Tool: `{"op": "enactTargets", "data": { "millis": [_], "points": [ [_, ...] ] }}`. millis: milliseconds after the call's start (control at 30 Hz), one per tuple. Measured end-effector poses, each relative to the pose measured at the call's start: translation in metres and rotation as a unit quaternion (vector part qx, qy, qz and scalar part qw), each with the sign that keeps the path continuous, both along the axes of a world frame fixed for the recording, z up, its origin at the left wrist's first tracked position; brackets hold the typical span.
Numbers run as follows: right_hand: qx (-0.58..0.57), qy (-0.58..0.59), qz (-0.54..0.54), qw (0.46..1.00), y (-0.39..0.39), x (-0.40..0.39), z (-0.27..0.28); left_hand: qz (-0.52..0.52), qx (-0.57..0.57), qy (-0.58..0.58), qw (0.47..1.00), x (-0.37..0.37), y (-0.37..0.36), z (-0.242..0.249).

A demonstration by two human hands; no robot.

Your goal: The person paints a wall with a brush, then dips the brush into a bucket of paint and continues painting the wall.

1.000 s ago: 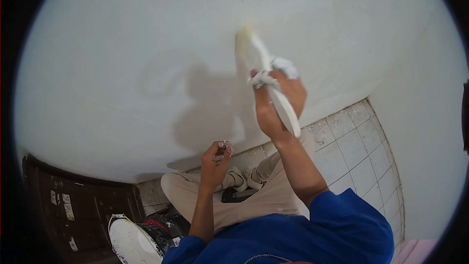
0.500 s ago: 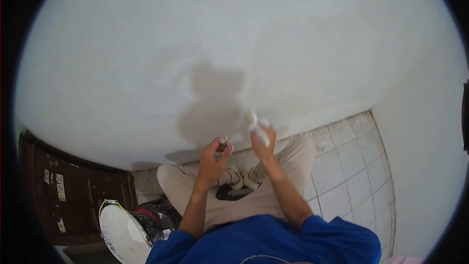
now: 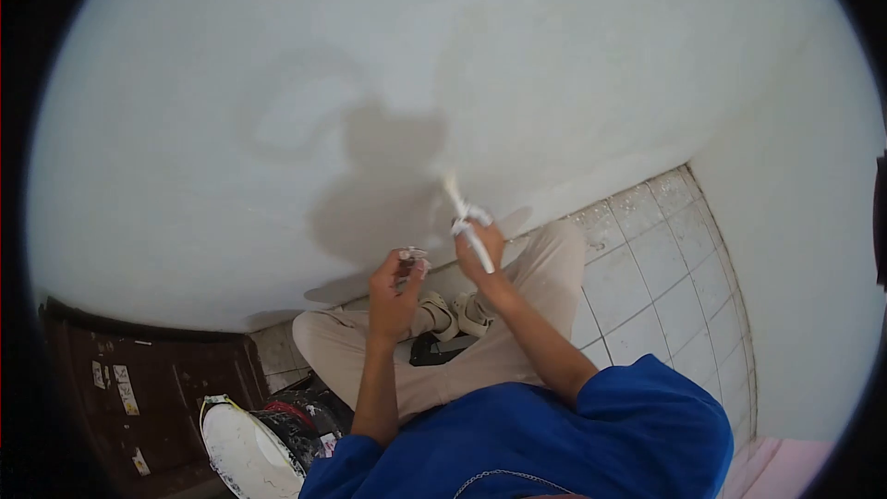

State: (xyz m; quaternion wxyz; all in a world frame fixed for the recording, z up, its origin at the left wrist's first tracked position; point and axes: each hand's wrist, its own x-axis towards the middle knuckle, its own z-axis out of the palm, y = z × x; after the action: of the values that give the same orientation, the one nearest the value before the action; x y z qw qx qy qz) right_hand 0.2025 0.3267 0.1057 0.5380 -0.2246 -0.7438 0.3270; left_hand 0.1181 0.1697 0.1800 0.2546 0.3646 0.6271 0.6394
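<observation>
In my right hand [image 3: 480,238], fingers closed, is a slim white paintbrush [image 3: 477,248]. Its blurred, pale tip points up and overlaps the wall [image 3: 573,83]. White smears cover the fingers around the handle. My left hand [image 3: 393,294] stays to the left and a little lower, pinching a small brown object smeared with white [image 3: 412,255]; its kind I cannot tell. Both hands are above my crossed legs, close to the foot of the wall.
At lower left stands a white-smeared bucket [image 3: 242,451], with a dark container [image 3: 294,418] beside it. A dark brown door panel [image 3: 176,397] with stickers lies behind them. White floor tiles [image 3: 637,263] reach the right-hand wall. A black object [image 3: 434,351] rests near my shoes.
My right hand has moved up and left with the paintbrush, which now points upward along the wall. My left hand has shifted slightly left and up. The view has tilted a little.
</observation>
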Motion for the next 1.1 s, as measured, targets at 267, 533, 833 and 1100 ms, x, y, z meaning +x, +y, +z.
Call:
{"op": "enactTargets", "data": {
  "millis": [267, 533, 833, 1100],
  "points": [
    [-0.015, 0.053, -0.025, 0.998, 0.015, 0.010, 0.084, -0.002, -0.006, -0.010, 1.000, -0.004, -0.003, -0.008],
    [0.173, 0.061, -0.100, 0.978, 0.016, 0.008, 0.183, -0.019, 0.007, -0.005, 1.000, -0.003, 0.007, -0.004],
    [-0.446, 0.120, -0.085, 0.883, -0.002, 0.027, -0.059, 0.025, 0.011, -0.002, 1.000, -0.011, -0.006, 0.003],
    [-0.418, 0.485, 0.177, 0.747, -0.001, 0.007, 0.181, -0.010, -0.022, 0.000, 1.000, -0.006, -0.003, 0.004]
  ]
}}
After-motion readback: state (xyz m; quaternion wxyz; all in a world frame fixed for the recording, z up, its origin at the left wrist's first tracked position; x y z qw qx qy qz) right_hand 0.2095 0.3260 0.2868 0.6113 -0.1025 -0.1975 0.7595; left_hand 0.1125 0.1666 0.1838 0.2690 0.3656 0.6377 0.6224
